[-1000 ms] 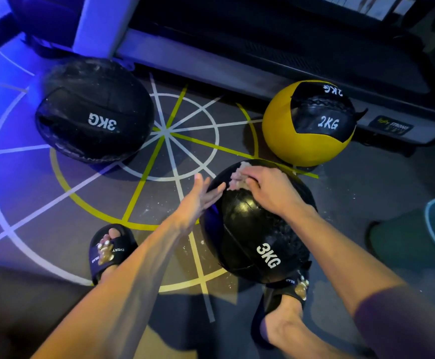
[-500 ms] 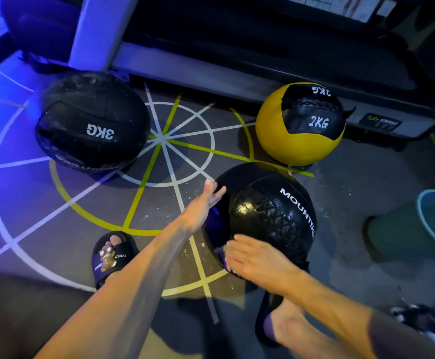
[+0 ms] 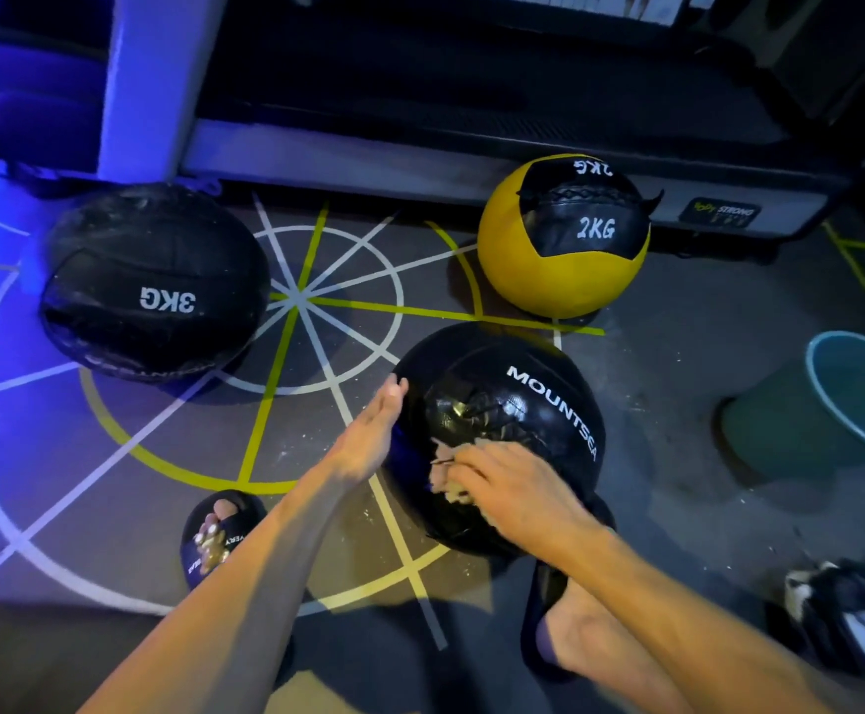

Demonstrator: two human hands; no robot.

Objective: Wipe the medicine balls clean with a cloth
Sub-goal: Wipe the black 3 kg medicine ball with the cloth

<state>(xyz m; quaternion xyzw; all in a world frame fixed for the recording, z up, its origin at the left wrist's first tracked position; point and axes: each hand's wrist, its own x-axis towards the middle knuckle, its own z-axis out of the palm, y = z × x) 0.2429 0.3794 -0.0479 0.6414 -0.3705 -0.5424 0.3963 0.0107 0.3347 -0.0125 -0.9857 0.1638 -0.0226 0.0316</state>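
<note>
On the floor [image 3: 677, 383] near the person's feet, black ball [image 3: 538, 404] sits; right hand [image 3: 512, 487] presses cloth [image 3: 445, 476] onto its near side, fingers curled on cloth. Left hand [image 3: 368, 435] flat against ball's left side, fingers straight, together. Another black ball [image 3: 152, 280] and yellow ball [image 3: 564, 239] lie farther off, bucket [image 3: 832, 404] at right.

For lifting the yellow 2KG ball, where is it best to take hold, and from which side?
Probably with both palms on opposite sides of the yellow 2KG ball, coming from the front. It is round and shows no handle, and a machine base stands close behind it.
</note>
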